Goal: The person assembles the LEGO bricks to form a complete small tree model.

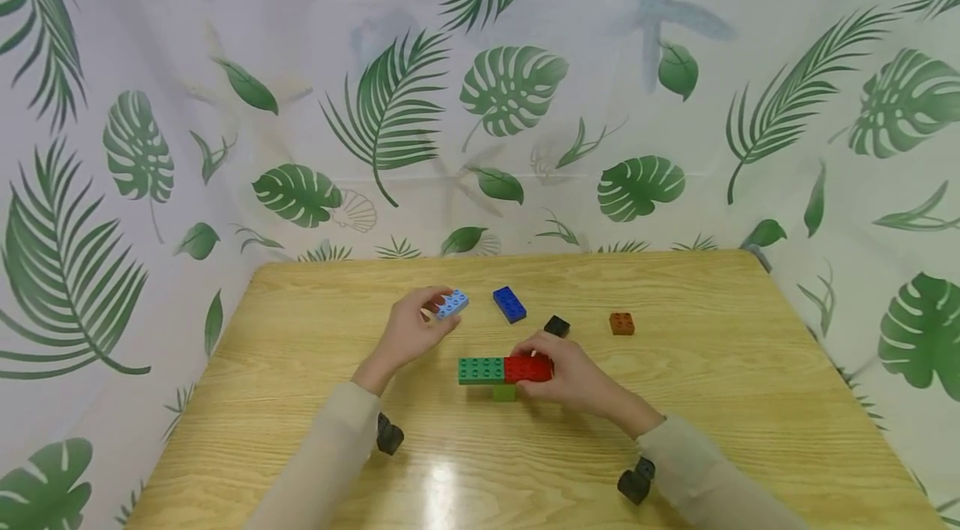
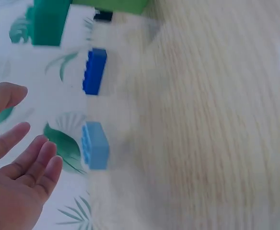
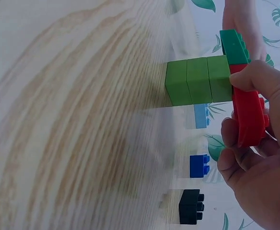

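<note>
My right hand (image 1: 573, 376) grips a red brick (image 1: 528, 368), thumb on one side and fingers on the other. Beside it lies a green brick (image 1: 481, 369), end to end with the red one. Both cross the top of a light green brick stack (image 3: 197, 81), seen in the right wrist view. My left hand (image 1: 414, 328) is behind and left of the stack, thumb and fingers apart around a light blue brick (image 1: 453, 303). In the left wrist view, the light blue brick (image 2: 97, 146) stands on the table apart from the bent, spread fingers.
A dark blue brick (image 1: 509, 305) lies right of the light blue one. Farther right are a black brick (image 1: 557, 326) and a brown brick (image 1: 622, 323). A leaf-patterned cloth (image 1: 517, 205) hangs behind the wooden table (image 1: 712, 397).
</note>
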`<state>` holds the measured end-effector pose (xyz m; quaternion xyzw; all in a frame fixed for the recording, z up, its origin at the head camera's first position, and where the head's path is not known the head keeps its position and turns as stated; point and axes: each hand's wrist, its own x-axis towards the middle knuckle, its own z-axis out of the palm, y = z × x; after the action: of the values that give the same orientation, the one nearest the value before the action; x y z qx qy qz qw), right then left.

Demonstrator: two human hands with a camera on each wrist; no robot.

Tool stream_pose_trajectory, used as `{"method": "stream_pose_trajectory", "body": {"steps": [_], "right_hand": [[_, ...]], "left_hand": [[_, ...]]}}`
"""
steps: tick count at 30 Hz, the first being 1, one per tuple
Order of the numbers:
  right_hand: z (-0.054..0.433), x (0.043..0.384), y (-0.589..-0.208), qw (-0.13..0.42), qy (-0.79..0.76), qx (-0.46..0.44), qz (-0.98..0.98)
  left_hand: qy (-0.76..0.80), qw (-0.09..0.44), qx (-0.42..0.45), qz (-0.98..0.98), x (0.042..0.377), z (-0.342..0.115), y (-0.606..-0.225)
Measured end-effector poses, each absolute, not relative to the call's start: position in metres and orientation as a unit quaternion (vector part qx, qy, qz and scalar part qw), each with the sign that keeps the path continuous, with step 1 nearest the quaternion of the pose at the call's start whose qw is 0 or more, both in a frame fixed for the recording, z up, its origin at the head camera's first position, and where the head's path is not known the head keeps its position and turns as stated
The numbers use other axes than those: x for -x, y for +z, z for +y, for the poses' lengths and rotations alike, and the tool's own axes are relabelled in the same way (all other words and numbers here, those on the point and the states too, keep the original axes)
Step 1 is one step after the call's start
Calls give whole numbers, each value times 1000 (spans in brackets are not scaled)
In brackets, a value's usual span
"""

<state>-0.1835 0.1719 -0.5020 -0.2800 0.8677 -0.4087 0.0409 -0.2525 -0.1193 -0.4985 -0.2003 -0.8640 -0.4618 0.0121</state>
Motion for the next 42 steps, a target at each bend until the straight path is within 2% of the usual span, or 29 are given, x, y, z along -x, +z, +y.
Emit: {"method": "stream_pose_trajectory", "body": {"steps": [3, 20, 33, 42], "right_hand": [[172, 183, -502, 40, -407, 283, 868], [170, 184, -500, 55, -399, 278, 872], [170, 184, -498, 58, -399, 281, 871], [174, 187, -497, 63, -389, 281, 875]], "left_hand": [[-455, 22, 179, -872, 259, -121, -504], [-437, 4, 78, -896, 276, -120, -536], [-425, 7, 62, -903, 279, -118, -543], [-435, 2, 92, -896, 277, -121, -539]]}}
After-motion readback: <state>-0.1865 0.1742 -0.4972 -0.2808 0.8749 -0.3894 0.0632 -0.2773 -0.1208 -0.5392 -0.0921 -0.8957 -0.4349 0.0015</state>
